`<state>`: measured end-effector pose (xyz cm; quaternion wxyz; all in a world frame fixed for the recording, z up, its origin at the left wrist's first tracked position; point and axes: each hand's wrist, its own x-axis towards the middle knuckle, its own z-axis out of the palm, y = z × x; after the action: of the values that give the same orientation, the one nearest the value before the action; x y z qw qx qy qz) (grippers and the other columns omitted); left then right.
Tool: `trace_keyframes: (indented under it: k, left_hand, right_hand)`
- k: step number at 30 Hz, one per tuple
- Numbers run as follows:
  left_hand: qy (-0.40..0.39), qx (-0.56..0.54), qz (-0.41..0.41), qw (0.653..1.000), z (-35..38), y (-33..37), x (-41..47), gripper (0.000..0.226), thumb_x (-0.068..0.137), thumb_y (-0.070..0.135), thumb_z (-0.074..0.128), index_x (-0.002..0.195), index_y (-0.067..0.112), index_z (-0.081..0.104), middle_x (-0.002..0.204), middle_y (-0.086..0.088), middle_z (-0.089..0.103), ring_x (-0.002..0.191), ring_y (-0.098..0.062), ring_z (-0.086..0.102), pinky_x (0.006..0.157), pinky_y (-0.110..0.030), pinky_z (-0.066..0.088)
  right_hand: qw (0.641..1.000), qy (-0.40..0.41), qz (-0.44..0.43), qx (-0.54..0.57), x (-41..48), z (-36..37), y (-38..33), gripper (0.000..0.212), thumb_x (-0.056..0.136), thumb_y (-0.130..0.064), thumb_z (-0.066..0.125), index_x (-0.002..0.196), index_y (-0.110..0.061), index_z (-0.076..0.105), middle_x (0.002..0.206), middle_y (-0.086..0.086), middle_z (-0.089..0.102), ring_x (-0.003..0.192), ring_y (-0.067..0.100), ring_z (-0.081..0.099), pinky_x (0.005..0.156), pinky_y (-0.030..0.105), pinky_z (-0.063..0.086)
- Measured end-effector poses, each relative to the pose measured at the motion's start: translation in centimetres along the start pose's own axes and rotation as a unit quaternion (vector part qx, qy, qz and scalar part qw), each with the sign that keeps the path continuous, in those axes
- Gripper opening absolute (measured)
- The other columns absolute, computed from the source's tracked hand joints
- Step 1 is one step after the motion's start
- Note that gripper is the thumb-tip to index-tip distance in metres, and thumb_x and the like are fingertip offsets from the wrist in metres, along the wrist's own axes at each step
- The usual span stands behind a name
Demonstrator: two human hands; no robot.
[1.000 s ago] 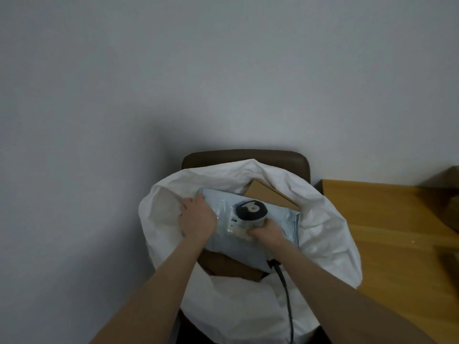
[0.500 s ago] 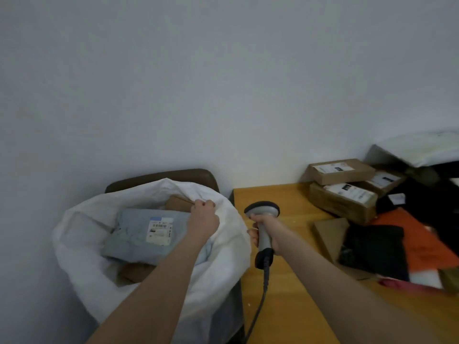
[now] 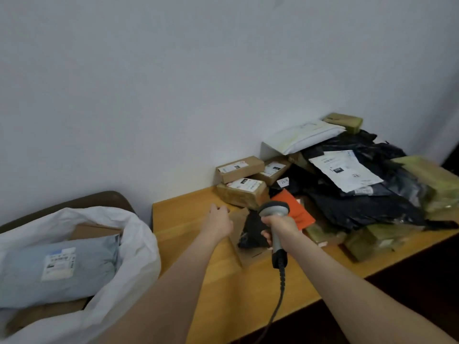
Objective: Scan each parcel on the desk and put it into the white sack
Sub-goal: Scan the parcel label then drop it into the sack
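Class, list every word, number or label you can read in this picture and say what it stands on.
No text can be read.
Grey mailer in the sack: label too blurred.
Brown boxes: labels too blurred.
White mailer: print too small.

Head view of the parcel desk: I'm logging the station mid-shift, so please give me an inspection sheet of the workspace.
Surface: wooden desk, bare at its near left.
Job's things: white sack beside the desk, open, holding a grey mailer and brown parcels; on the desk, piled cardboard boxes, black bags, orange mailer, white mailer.
Clutter: nothing seen.
Hands: left hand open, extended toward a flat brown envelope; right hand grips the scanner.
Cables: scanner cable runs from the handle past the desk's near edge.
Surroundings: plain wall; brown chair behind the sack.
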<state>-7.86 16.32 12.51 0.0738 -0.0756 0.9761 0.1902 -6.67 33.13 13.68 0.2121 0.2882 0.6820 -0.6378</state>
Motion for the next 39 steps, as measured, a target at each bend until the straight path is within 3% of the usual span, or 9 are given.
trace_keyframes:
  k: [5,12,15,19,23,27,30,35,39]
  left_hand:
    - [-0.022,-0.018,0.011,1.000,2.0,3.9,3.3,0.044,0.093,0.022,0.054,0.136,0.017,0.045,0.137,-0.009,0.038,0.123,-0.025,0.046,0.101,-0.035,0.043]
    - [-0.046,-0.071,-0.014,0.996,4.3,5.3,10.9,0.047,0.092,0.025,0.057,0.136,0.014,0.045,0.135,-0.010,0.042,0.118,-0.023,0.050,0.101,-0.035,0.044]
    - [-0.060,-0.149,-0.062,0.985,5.2,4.7,15.2,0.045,0.092,0.028,0.057,0.133,0.012,0.047,0.133,-0.010,0.047,0.118,-0.022,0.051,0.099,-0.031,0.044]
    - [-0.094,-0.295,-0.162,0.937,6.4,3.1,19.8,0.040,0.094,0.026,0.057,0.128,0.007,0.053,0.130,-0.009,0.057,0.116,-0.023,0.056,0.099,-0.034,0.046]
    - [-0.129,-0.383,-0.231,0.885,7.7,1.9,22.4,0.044,0.095,0.029,0.055,0.130,0.004,0.051,0.128,-0.009,0.059,0.111,-0.026,0.058,0.098,-0.038,0.048]
    - [-0.150,-0.425,-0.286,0.846,8.7,2.1,23.2,0.049,0.096,0.035,0.053,0.133,0.004,0.046,0.129,-0.011,0.056,0.113,-0.030,0.055,0.095,-0.039,0.049]
    - [-0.175,-0.480,-0.320,0.798,8.8,2.8,23.1,0.045,0.096,0.038,0.051,0.130,0.008,0.049,0.127,-0.010,0.058,0.113,-0.029,0.056,0.088,-0.040,0.051]
    - [-0.106,-0.543,-0.360,0.751,8.1,3.0,22.3,0.043,0.098,0.040,0.045,0.122,0.007,0.057,0.108,-0.009,0.066,0.098,-0.027,0.060,0.090,-0.039,0.047]
    - [-0.121,-0.606,-0.360,0.699,5.8,2.1,20.2,0.043,0.093,0.051,0.046,0.108,0.013,0.062,0.098,-0.013,0.066,0.092,-0.030,0.061,0.083,-0.043,0.048]
  right_hand:
    - [0.997,0.070,-0.013,-0.001,2.7,-4.3,-1.7,0.022,0.087,-0.016,0.069,0.094,0.003,0.060,0.059,0.014,0.063,0.047,0.021,0.055,0.048,0.029,0.046]
    - [0.995,0.097,-0.006,-0.011,9.9,-4.6,-6.2,0.026,0.084,-0.020,0.072,0.099,-0.003,0.060,0.064,0.013,0.066,0.051,0.021,0.059,0.051,0.030,0.048]
    - [0.995,0.095,0.014,-0.031,13.9,-3.1,-8.8,0.015,0.082,-0.011,0.071,0.089,-0.001,0.062,0.064,0.012,0.064,0.060,0.023,0.061,0.064,0.035,0.055]
    - [0.996,0.070,0.027,-0.041,19.5,-0.2,-10.7,0.020,0.083,-0.003,0.069,0.100,0.004,0.062,0.086,0.019,0.065,0.074,0.028,0.064,0.061,0.037,0.056]
    - [0.996,0.065,0.002,-0.068,23.7,2.0,-11.5,0.034,0.079,-0.009,0.073,0.108,0.003,0.060,0.106,0.019,0.066,0.100,0.035,0.064,0.091,0.046,0.053]
    - [0.998,0.025,0.019,-0.052,26.0,3.0,-11.6,0.027,0.078,-0.007,0.073,0.100,-0.002,0.058,0.104,0.018,0.067,0.098,0.034,0.066,0.092,0.048,0.053]
    - [0.998,0.002,0.025,-0.049,26.4,3.1,-11.3,0.030,0.075,-0.004,0.074,0.101,0.002,0.060,0.100,0.020,0.069,0.092,0.035,0.068,0.088,0.049,0.055]
    - [0.998,-0.029,0.027,-0.041,24.5,3.0,-12.5,0.028,0.078,-0.003,0.070,0.103,0.002,0.058,0.097,0.022,0.066,0.088,0.036,0.066,0.083,0.049,0.056]
    - [0.997,-0.067,0.021,-0.022,21.8,3.3,-13.0,0.015,0.084,-0.005,0.068,0.091,-0.006,0.054,0.094,0.019,0.065,0.092,0.036,0.066,0.087,0.055,0.054]
